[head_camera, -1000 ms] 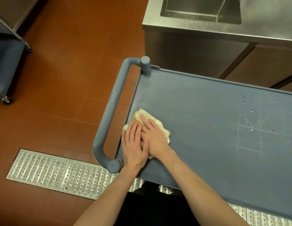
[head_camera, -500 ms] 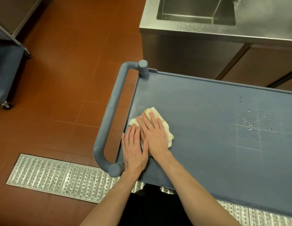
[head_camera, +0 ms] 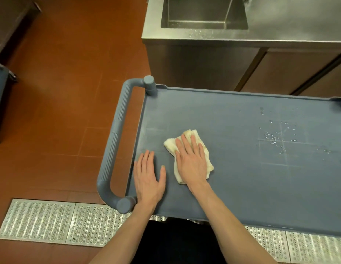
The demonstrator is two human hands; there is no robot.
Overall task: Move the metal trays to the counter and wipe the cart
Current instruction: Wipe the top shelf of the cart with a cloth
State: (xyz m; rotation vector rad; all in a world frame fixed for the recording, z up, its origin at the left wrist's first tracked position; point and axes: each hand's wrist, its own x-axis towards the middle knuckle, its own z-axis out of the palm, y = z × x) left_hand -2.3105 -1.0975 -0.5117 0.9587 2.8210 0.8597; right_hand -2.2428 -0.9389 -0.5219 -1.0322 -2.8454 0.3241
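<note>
The right hand [head_camera: 192,162] lies flat, fingers straight, pressing a crumpled cloth [head_camera: 188,155] onto the grey cart [head_camera: 242,178] top. The left hand [head_camera: 148,180] rests spread on the bare surface beside it, near the handle [head_camera: 116,141]. Water drops [head_camera: 278,136] sit further right.

Pretty sure I'm in a commercial kitchen here — there's a stainless steel counter [head_camera: 299,21] with a deep sink [head_camera: 202,12] sunk into it, just beyond my grey plastic utility cart [head_camera: 242,178]. Red quarry-tile floor [head_camera: 70,73] left of the cart, metal drain grates [head_camera: 51,221] along its near edge — total restaurant back-of-house.
</note>
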